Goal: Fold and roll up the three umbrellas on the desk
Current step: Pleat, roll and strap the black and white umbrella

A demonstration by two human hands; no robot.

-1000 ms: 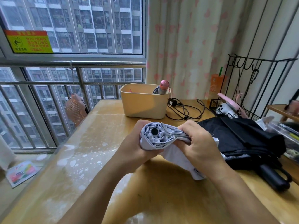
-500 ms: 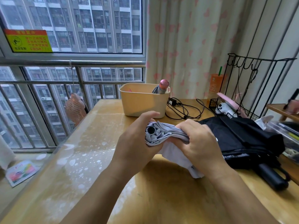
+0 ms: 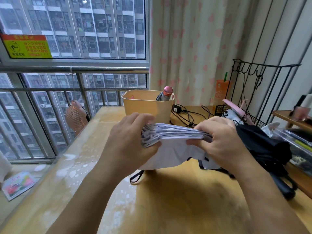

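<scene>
White umbrella (image 3: 175,132) is held just above the tabletop (image 3: 168,200) between both hands, its pale cloth gathered into a stack of narrow pleats that runs sideways from one hand to the other. A loose flap sags beneath, and a black strap (image 3: 135,178) dangles to the wood. The left hand (image 3: 133,142) wraps the near end of the bundle, fingers over the top and thumb underneath. Those fingers are blurred, so how tightly they close is hard to say. The right hand (image 3: 221,142) pinches the pleats farther along, fingers curled over them and the thumb pressing from below. It looks light and easy to lift, but awkward to control: the thin cloth is likely soft and slippery, and the ribs inside are probably stiff and easily bent. A sound hold would circle the whole bundle at both ends, so the pleats cannot slide apart while the hanging flap is wound round them. To the right a black umbrella (image 3: 263,146) lies in a loose heap on the tabletop, not yet rolled. A pink-capped umbrella (image 3: 166,95) stands rolled in the beige bin (image 3: 143,107) behind.
</scene>
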